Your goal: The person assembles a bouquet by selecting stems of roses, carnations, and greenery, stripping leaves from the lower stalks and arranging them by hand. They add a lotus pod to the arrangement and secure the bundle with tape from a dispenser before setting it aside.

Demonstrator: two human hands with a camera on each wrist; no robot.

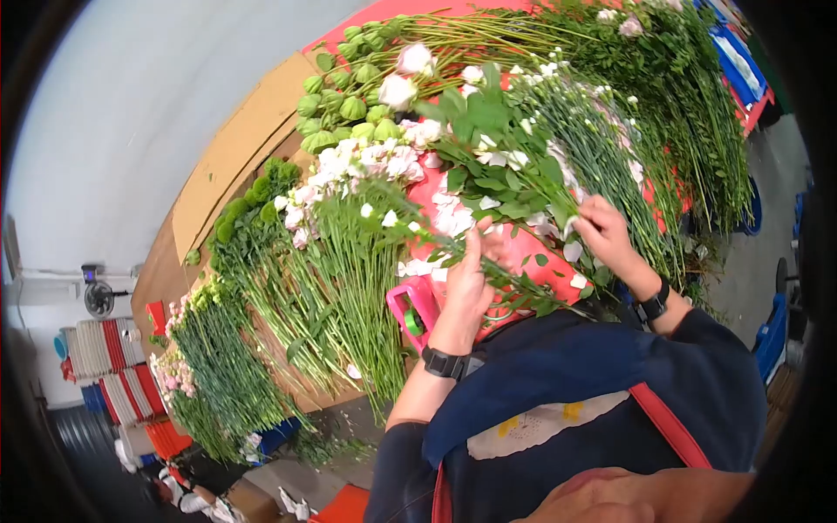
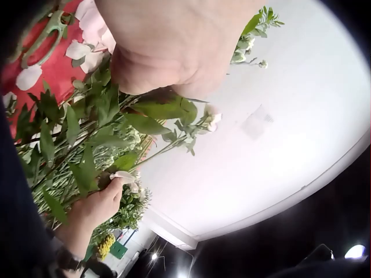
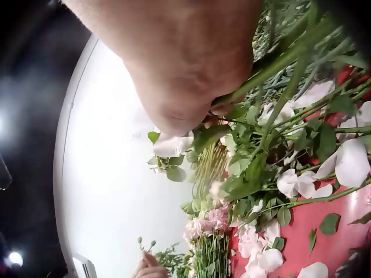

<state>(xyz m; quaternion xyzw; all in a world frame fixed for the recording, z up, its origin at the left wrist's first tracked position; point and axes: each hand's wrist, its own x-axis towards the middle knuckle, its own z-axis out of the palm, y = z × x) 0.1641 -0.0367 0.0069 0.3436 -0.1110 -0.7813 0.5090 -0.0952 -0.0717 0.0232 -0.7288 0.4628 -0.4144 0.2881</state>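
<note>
My left hand (image 1: 466, 283) grips a leafy spray (image 1: 514, 283) with small white buds at its far end; its stems slant across my front. The left wrist view shows its dark green leaves below my palm. To the right, my right hand (image 1: 606, 235) has its fingers curled in at the end of a leafy stem, and a thick green stem (image 3: 284, 58) runs in under them. A white petal (image 3: 174, 145) is at those fingertips. Broad green leaves and white flowers (image 1: 506, 159) lie just beyond, between the hands.
A pink-red surface (image 1: 558, 272) with scattered white petals lies under the hands. Bunches of long-stemmed flowers (image 1: 357, 253) fan out left; thin green stems (image 1: 602, 131) lie right. Green pods (image 1: 353, 109) and pale roses (image 1: 398, 91) sit at the back. A pink tape dispenser (image 1: 414, 309) stands near my left wrist.
</note>
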